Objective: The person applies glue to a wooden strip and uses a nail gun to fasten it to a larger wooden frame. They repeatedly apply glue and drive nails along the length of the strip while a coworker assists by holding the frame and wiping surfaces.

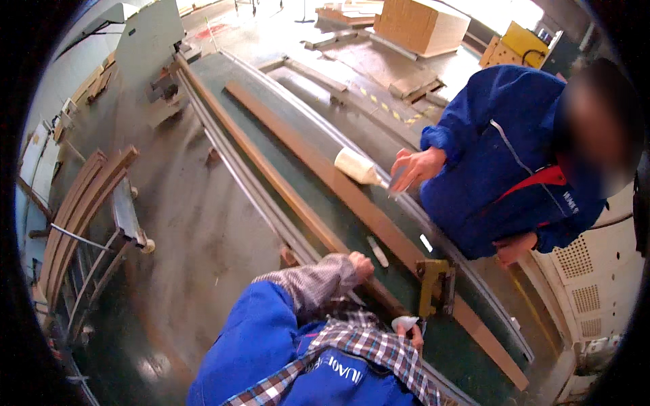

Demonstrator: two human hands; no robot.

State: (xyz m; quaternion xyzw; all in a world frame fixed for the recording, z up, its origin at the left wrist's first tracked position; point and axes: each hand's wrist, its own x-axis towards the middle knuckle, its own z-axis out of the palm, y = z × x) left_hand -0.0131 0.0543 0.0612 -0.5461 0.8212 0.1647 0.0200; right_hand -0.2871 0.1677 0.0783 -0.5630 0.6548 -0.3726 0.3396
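A long brown wooden strip (pixel 291 193) runs along the near side of a green worktable (pixel 308 233). My left hand (pixel 361 266) is closed around this strip, its sleeve checked. Farther toward the lower right, my right hand (pixel 412 336) pinches a small white wad (pixel 405 322); whether it is cloth or paper I cannot tell. Just beyond that hand, a yellow-green and black tool (pixel 435 287) resembling a nail gun sits across a second brown strip (pixel 305 152). A slim whitish tube (pixel 378 252) lies between the two strips, nearest my left hand.
Across the table a person in a blue jacket (pixel 501 162) reaches one hand (pixel 421 168) toward a cream bottle (pixel 355 167). Metal rails (pixel 467 267) edge the table. Curved brown strips (pixel 88 210) rest on a rack at left. A large cardboard box (pixel 420 26) stands at the back.
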